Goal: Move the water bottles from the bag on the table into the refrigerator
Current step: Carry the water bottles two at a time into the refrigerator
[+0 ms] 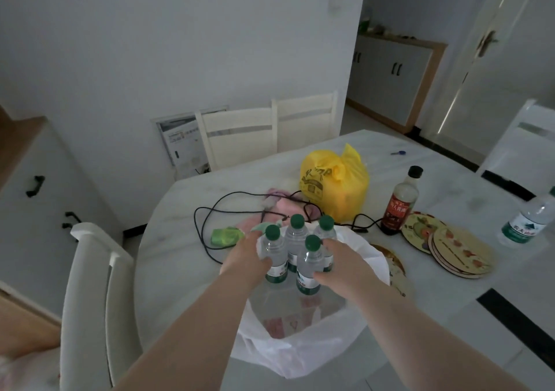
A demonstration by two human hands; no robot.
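Several clear water bottles with green caps and green labels are bunched together above an open white plastic bag on the marble table. My left hand grips the bunch from the left side. On the right side my right hand grips it, with the thumb on the nearest bottle's label. The bottles' lower ends are above the bag's mouth. One more water bottle stands alone at the table's right edge. The refrigerator is not in sight.
A yellow bag, a dark sauce bottle, a black cable, pink cloth, a green wad and stacked round mats lie on the table. White chairs stand at the left, far side and right.
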